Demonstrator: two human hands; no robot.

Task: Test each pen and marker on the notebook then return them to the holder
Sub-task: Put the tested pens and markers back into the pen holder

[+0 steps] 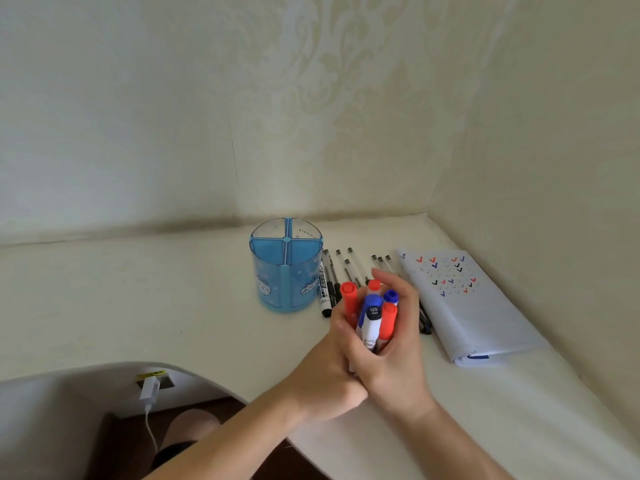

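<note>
Both hands clasp one upright bundle of markers (pixel 373 315) with red, blue and black caps, just in front of the pens on the desk. My left hand (pixel 332 368) grips the bundle from the left and below. My right hand (pixel 398 341) wraps it from the right, fingers curled over the tops. The blue translucent holder (pixel 286 268), split into compartments, stands to the left with nothing seen inside. Several thin pens (pixel 349 268) and black markers (pixel 325 289) lie flat between holder and notebook. The notebook (pixel 467 306) lies at the right, its page covered in red, blue and black ticks.
The cream desk (pixel 173 306) meets walls at the back and right. Its front edge curves inward at the lower left, where a white cable and plug (pixel 149 393) hang below. My knee shows under the desk.
</note>
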